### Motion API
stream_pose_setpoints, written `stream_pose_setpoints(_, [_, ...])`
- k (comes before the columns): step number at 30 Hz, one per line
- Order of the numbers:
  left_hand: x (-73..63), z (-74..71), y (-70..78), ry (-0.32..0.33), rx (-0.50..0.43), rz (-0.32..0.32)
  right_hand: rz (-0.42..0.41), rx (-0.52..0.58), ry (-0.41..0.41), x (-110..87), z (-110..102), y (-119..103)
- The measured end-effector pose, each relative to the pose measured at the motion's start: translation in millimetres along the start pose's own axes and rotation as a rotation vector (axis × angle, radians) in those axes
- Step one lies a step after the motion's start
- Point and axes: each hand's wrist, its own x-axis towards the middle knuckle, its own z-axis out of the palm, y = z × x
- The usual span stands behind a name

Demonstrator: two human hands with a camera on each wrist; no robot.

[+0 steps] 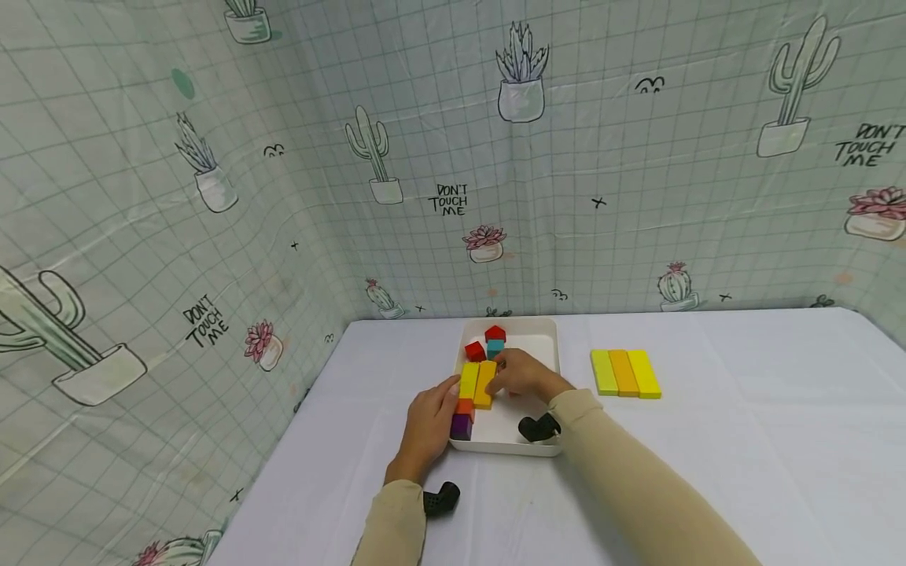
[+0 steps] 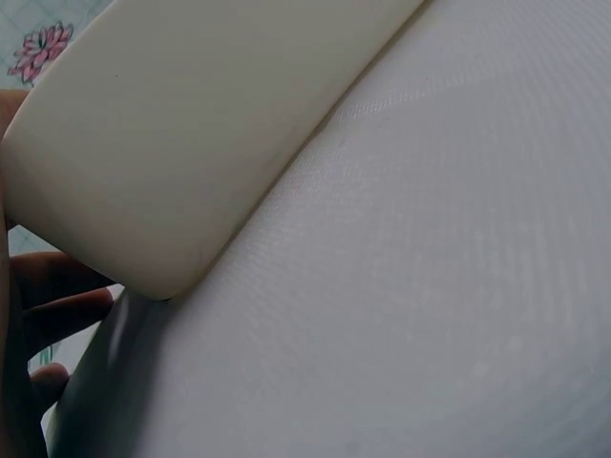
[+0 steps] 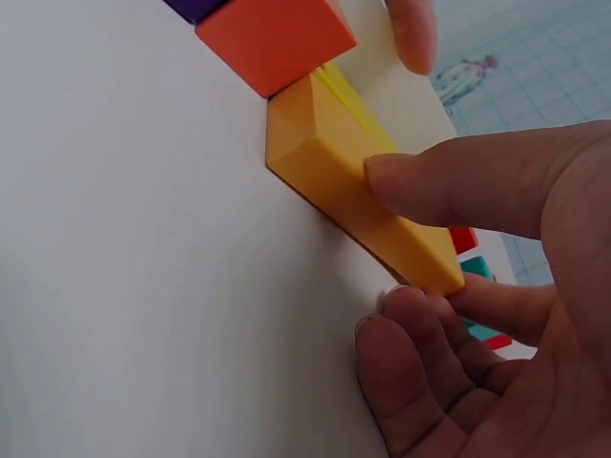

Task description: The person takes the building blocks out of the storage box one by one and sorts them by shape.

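Observation:
A white tray (image 1: 502, 450) on the table holds coloured blocks. My left hand (image 1: 428, 417) holds the tray's left side, thumb at the rim and fingers (image 2: 69, 315) round the outside wall in the left wrist view. With thumb and fingertips, my right hand (image 1: 522, 371) grips an amber rectangular block (image 3: 353, 191) inside the tray. It lies alongside a yellow block (image 1: 469, 380), its near end by an orange cube (image 1: 464, 407). A purple cube (image 1: 461, 427) sits in the near left corner. Beyond the yellow block are a teal block (image 1: 495, 347) and two red blocks (image 1: 475, 351).
Three long blocks (image 1: 624, 373) in yellow shades lie side by side on the white tablecloth (image 1: 750, 440), right of the tray. Black wrist-worn devices (image 1: 442, 499) show at both sleeves. A cactus-print cloth (image 1: 580, 165) hangs behind and to the left.

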Motion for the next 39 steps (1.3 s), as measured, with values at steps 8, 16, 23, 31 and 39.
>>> stream_pose_setpoints(8, [-0.6,0.8,0.8,-0.003,-0.013,-0.017,-0.019,0.071,0.035,-2.4,2,2])
stream_pose_setpoints(16, [-0.6,1.8,-0.3,0.004,-0.018,-0.014,0.007,0.084,0.095,-4.6,5,0])
stream_pose_setpoints(23, [-2.6,2.5,1.9,0.007,-0.033,-0.039,-0.004,0.159,0.091,-3.8,2,-1])
stream_pose_setpoints(31, [-3.4,2.5,2.0,0.01,-0.011,-0.032,-0.03,0.316,0.096,-10.4,-4,-4])
stream_pose_setpoints(39, [-0.5,1.6,0.2,0.009,-0.001,-0.018,-0.031,0.455,0.12,-19.2,-11,-2])
